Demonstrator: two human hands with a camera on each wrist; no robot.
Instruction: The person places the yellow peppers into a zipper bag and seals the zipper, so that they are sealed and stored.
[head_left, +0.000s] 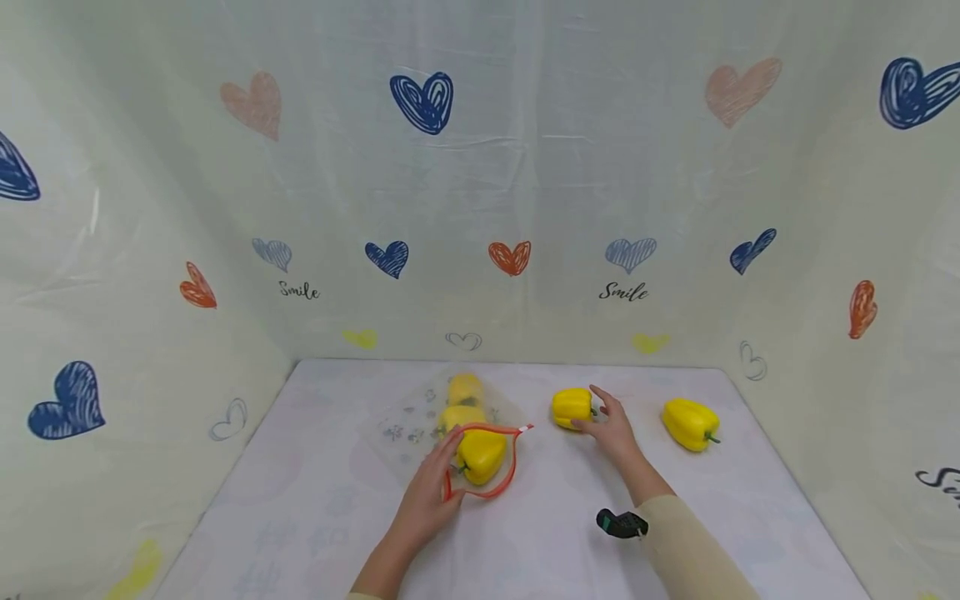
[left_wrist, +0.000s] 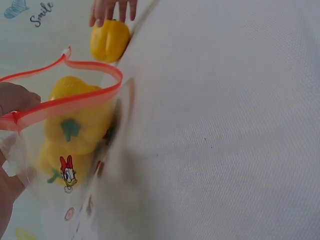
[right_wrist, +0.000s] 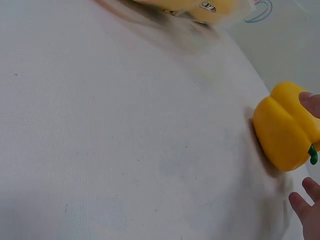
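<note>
While our left hand (head_left: 433,490) is gripping the bag (left_wrist: 62,104), our spread right hand (head_left: 615,427) is risking a nudge that rolls the pepper (head_left: 571,407).

The peppers (head_left: 688,421) are yellow with green stems (right_wrist: 313,155), the clear bag (head_left: 408,421) has an orange-red rim (left_wrist: 65,104) and a red-bowed cartoon duck (left_wrist: 68,171), the bench (head_left: 315,483) is whitish, the sleeve (head_left: 693,550) beige, and the pale sheet (head_left: 562,183) bears blue, pink, orange-red and yellow hearts (head_left: 510,258).

Head view high, forward-down; wrist views low, close, tilted; all share tabletop (head_left: 540,542).
</note>
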